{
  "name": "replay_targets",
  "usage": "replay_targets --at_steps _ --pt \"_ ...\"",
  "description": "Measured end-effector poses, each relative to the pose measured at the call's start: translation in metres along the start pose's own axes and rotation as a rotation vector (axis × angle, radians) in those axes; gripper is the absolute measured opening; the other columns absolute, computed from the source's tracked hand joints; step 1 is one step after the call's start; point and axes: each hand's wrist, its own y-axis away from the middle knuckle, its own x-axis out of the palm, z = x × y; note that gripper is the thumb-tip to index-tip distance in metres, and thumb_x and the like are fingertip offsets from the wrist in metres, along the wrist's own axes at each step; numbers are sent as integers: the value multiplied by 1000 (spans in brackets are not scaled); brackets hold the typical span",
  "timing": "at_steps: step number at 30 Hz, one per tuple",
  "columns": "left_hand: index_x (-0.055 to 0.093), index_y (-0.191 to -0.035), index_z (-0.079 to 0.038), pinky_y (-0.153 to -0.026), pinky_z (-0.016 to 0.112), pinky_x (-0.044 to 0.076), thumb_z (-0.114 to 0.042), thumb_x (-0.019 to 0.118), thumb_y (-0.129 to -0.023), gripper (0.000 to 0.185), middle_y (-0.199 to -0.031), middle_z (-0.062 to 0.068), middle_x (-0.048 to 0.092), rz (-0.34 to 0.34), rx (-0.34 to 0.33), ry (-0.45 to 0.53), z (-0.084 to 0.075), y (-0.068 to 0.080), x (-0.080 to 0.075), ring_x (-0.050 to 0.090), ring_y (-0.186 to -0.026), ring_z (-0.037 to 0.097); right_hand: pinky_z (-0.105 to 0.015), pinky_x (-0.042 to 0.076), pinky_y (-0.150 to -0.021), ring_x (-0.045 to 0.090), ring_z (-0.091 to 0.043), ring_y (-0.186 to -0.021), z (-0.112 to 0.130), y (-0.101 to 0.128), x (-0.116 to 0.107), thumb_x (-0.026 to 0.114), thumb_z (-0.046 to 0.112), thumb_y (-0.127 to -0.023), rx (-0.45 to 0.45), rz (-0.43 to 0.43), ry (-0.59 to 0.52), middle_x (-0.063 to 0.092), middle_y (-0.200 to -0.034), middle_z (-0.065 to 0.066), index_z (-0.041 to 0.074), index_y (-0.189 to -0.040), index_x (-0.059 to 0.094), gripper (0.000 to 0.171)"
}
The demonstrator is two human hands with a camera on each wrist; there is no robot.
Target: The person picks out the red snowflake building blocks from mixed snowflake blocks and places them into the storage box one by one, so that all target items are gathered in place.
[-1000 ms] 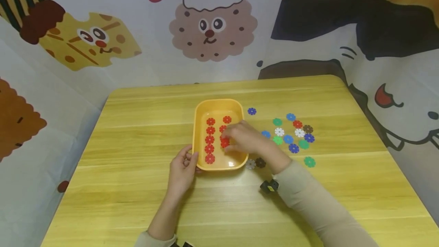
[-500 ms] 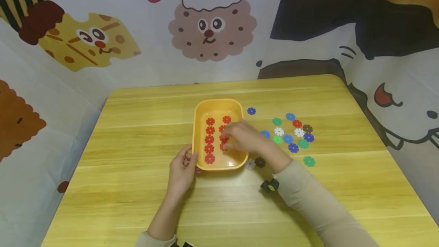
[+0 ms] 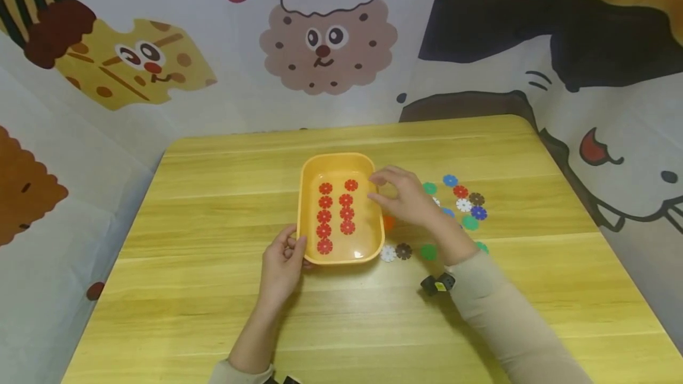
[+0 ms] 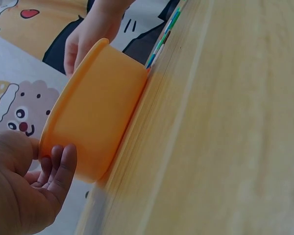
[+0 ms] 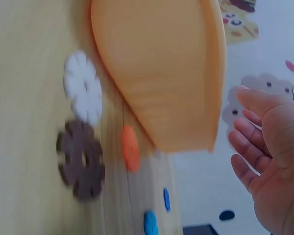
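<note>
Counter [image 3: 213, 289] of pale yellow wood fills the lower part of the head view, backed by cartoon-printed sheets. Left of centre, the left hand [image 3: 281, 265] rests against the near left corner of the orange tray [image 3: 306, 218], its fingers loosely curled on the outer wall with the thumb at the rim; the left wrist view shows the same light hold [image 4: 54, 169], a steadying grip rather than a firm clamp. Inside the tray lie nine red flower discs [image 3: 324, 217] in two neat columns, five on the left and four on the right. Just right of the tray's far right corner hovers the right hand [image 3: 408, 200], above the counter, its grip empty and fingers relaxed and spread, as the right wrist view confirms [image 5: 269, 166]. An orange disc [image 3: 389, 222] lies beside the tray's right wall, and a white disc [image 3: 388, 253] and a brown disc [image 3: 404, 250] sit just off its near right corner. Further right, a loose cluster of mixed discs [image 3: 469, 206] in green, blue, white and brown, with one red disc [image 3: 460, 191] among them, lies on the counter. Judging by this, the red sorting looks nearly finished: one red piece seems left outside.
</note>
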Motion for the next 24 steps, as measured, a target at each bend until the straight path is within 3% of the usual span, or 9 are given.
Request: replay_targets --at_steps 5,14,24 --pt "56 -138 0 -60 32 66 -10 60 -103 37 -92 23 62 -2 3 4 0 0 -1 69 -66 23 -47 58 -94 63 -29 -102 -16 7 -10 77 15 -92 4 -56 -2 68 -109 -15 -1 -118 68 32" --pt "56 -138 0 -60 33 66 -9 60 -102 37 -91 21 62 -7 -4 -3 0 1 0 69 -66 24 -53 56 -94 61 -32 -105 -35 20 -27 74 16 -94 147 -62 45 67 -112 -19 0 -124 65 35" --pt "56 -138 -2 -60 33 66 -11 60 -102 37 -91 21 62 0 -7 -3 -1 -1 0 69 -67 25 -59 54 -94 60 -35 -104 -56 32 -51 74 16 -95 237 -87 112 66 -114 -21 -3 -126 64 38"
